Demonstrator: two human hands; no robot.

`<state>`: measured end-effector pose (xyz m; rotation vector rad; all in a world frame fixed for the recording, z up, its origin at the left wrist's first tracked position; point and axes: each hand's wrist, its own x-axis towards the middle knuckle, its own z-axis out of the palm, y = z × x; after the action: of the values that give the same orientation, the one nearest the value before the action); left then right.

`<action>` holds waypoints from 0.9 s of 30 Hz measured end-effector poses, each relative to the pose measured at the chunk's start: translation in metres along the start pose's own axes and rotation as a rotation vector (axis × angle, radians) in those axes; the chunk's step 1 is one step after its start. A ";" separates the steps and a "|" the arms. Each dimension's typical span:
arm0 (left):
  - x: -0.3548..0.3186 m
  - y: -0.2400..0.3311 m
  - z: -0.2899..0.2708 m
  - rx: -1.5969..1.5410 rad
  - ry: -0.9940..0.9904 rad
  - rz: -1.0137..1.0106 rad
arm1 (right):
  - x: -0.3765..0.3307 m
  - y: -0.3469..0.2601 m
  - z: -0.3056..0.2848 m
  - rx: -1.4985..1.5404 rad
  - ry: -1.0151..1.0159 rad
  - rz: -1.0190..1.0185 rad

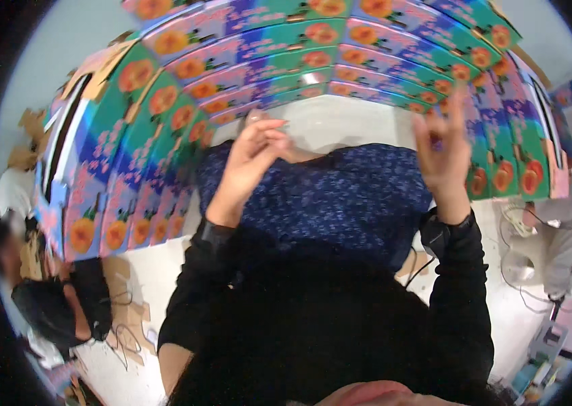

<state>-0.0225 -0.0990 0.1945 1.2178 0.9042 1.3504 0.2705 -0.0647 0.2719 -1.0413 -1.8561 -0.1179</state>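
Note:
My left hand (252, 162) is raised over dark blue patterned cloth (326, 203), its fingers loosely bent and apart, with nothing visible in them. On the other side, my right hand (447, 159) is held up with fingers stretched out, blurred at the tips; it appears to hold nothing. Just beyond it stands the right-hand stack of cartons (502, 145), but contact cannot be made out. Both forearms wear black sleeves with dark bands at the wrists. Fruit-printed cartons in purple, blue and green rise in a stack at the back (269, 51).
Another stack of cartons (113, 162) forms a wall on my left. Pale floor (340, 118) shows between the stacks. A person in black (52, 304) is at the far left, and another in grey (566, 230) at the far right. Cables (123, 342) and cardboard scraps lie on the floor.

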 end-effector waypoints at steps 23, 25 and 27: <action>-0.089 0.045 -0.090 0.209 0.964 0.246 | -0.088 0.028 0.201 0.171 -0.068 0.082; -0.077 0.055 -0.071 0.483 0.949 0.430 | -0.087 0.027 0.201 0.245 -0.042 0.193; -0.101 0.046 -0.104 0.535 0.838 0.100 | -0.086 0.030 0.196 0.317 -0.009 0.301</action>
<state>-0.1411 -0.1942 0.2007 1.0719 1.9059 1.8036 0.1692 -0.0018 0.0912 -1.0804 -1.6371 0.3482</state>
